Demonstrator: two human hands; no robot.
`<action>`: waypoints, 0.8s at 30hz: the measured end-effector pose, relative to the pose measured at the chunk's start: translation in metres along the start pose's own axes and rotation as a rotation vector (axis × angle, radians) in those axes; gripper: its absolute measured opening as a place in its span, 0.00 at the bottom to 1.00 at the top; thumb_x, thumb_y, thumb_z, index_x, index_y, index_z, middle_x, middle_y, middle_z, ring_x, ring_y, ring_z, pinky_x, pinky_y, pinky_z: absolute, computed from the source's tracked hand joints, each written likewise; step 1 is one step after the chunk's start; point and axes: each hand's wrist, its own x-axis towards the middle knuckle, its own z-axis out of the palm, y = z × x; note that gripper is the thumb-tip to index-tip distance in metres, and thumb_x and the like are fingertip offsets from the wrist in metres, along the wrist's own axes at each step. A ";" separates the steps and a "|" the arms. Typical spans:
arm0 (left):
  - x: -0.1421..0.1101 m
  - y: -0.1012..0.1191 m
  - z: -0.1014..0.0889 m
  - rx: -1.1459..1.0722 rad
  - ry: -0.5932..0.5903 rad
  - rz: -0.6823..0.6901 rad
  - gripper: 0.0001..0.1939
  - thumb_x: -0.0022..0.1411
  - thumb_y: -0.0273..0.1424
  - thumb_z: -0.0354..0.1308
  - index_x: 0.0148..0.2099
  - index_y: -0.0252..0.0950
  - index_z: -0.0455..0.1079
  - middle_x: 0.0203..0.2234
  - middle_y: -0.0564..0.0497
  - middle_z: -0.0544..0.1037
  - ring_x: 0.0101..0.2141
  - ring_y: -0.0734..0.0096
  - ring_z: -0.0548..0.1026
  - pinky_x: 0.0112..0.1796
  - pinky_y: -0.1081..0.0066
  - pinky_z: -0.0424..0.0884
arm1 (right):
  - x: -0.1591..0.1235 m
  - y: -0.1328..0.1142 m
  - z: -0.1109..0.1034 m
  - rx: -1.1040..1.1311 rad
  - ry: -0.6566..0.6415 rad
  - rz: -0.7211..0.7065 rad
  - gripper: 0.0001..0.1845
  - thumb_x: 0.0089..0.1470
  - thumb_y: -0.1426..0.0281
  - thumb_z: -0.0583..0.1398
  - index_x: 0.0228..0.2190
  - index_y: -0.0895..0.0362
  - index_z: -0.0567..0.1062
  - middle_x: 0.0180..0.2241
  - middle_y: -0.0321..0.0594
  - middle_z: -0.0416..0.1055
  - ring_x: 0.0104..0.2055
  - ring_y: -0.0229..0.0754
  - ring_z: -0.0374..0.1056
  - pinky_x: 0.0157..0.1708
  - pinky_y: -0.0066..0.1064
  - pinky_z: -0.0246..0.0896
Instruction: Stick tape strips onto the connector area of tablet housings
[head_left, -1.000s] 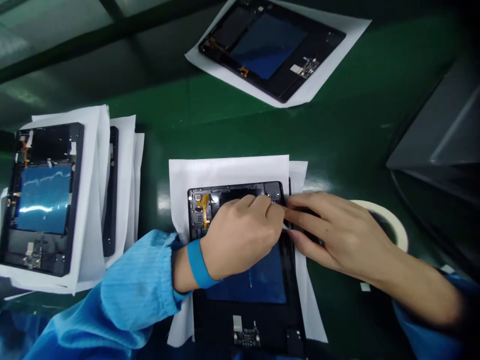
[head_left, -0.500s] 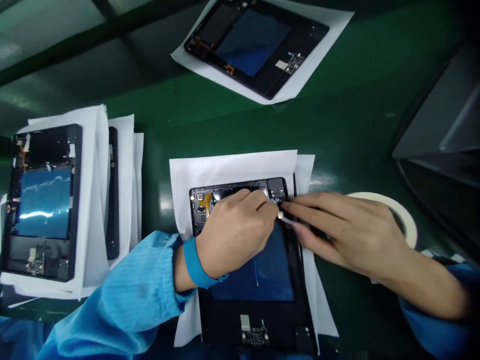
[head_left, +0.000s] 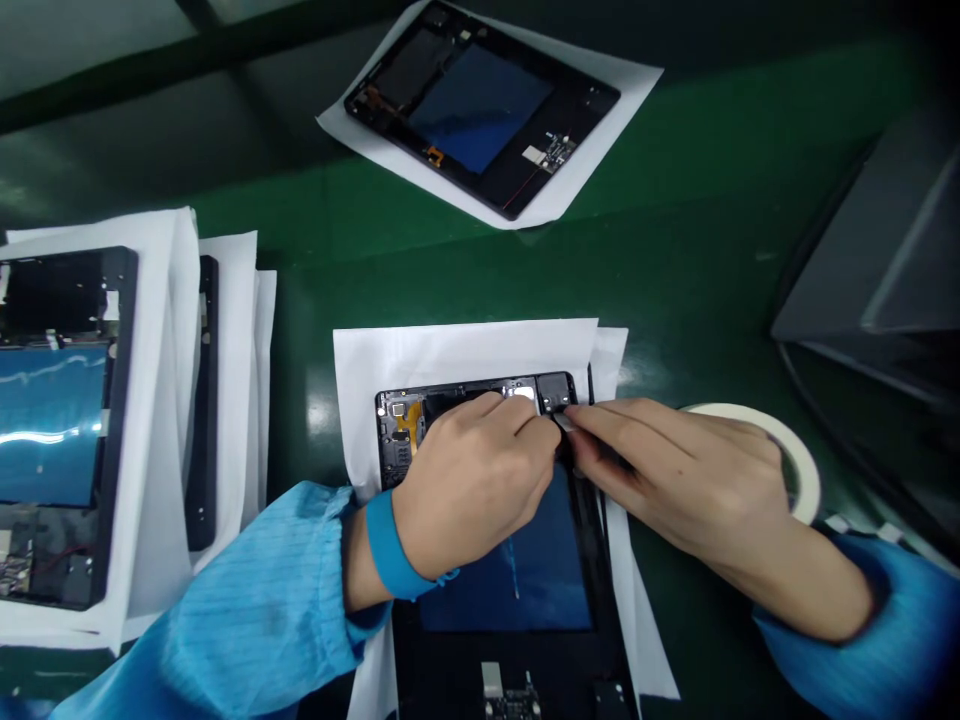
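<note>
An opened tablet [head_left: 510, 600] lies face down on white sheets in front of me, its circuit boards and blue inner panel exposed. My left hand [head_left: 480, 480], with a blue wristband [head_left: 394, 545], is curled over the tablet's upper part. Its fingers are closed near the upper right corner, their tips hidden. My right hand [head_left: 690, 470] reaches in from the right, thumb and fingers pinching a small pale strip [head_left: 562, 422] beside the left fingertips. What the strip is made of cannot be made out.
A cream tape roll [head_left: 802, 470] lies partly behind my right hand. Stacked opened tablets [head_left: 52, 420] interleaved with white sheets [head_left: 161, 400] stand at left. Another opened tablet [head_left: 480, 110] rests on a sheet at the back. A dark grey object [head_left: 862, 260] stands at right.
My right thumb has come up closer to its fingers, and the pale strip now lies nearer the tablet's upper right corner. The whole view has shifted slightly.
</note>
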 end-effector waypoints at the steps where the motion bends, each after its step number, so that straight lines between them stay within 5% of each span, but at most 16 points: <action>1: 0.000 0.000 0.000 0.001 -0.003 0.001 0.12 0.68 0.24 0.49 0.32 0.35 0.68 0.27 0.51 0.70 0.30 0.69 0.70 0.33 0.68 0.68 | 0.000 0.000 0.000 0.001 0.004 -0.003 0.04 0.56 0.75 0.62 0.36 0.57 0.76 0.30 0.34 0.79 0.26 0.33 0.71 0.25 0.27 0.63; 18: 0.000 0.000 0.004 -0.016 -0.001 -0.020 0.12 0.69 0.24 0.48 0.32 0.35 0.67 0.28 0.51 0.70 0.30 0.68 0.70 0.33 0.67 0.69 | 0.005 0.001 -0.003 0.025 -0.086 -0.007 0.06 0.59 0.74 0.59 0.34 0.58 0.77 0.32 0.38 0.76 0.30 0.36 0.68 0.30 0.31 0.61; 24: 0.002 -0.001 0.002 -0.023 0.014 -0.028 0.13 0.69 0.25 0.48 0.31 0.35 0.67 0.27 0.51 0.71 0.29 0.69 0.70 0.33 0.68 0.69 | 0.008 -0.003 -0.012 -0.096 -0.198 -0.135 0.09 0.59 0.76 0.57 0.30 0.57 0.76 0.29 0.38 0.71 0.29 0.38 0.60 0.30 0.34 0.54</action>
